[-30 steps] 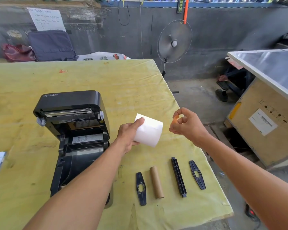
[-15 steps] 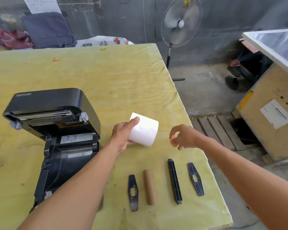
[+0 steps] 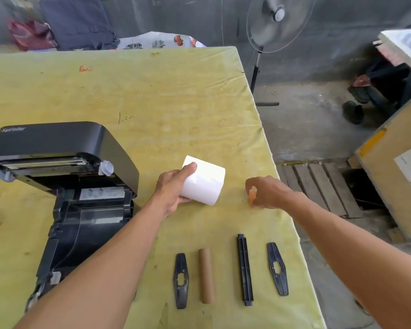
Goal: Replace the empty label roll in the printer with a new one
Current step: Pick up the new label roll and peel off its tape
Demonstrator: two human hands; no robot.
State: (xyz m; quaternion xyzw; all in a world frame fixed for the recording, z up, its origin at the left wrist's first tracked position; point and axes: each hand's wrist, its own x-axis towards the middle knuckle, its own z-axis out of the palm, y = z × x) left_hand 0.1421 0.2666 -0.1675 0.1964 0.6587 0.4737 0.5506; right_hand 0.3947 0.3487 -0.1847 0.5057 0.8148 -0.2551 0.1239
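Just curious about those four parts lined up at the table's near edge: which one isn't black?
The cardboard tube, second from the left. It is brown and round, while the two flat guides and the long spindle bar are black plastic.

There is only one view, from a wide-angle camera on the person's head. It looks forward and down over both forearms onto the yellow worktop [image 3: 152, 103], from close above. The far wall and the floor [image 3: 306, 129] at right bend at the edges.
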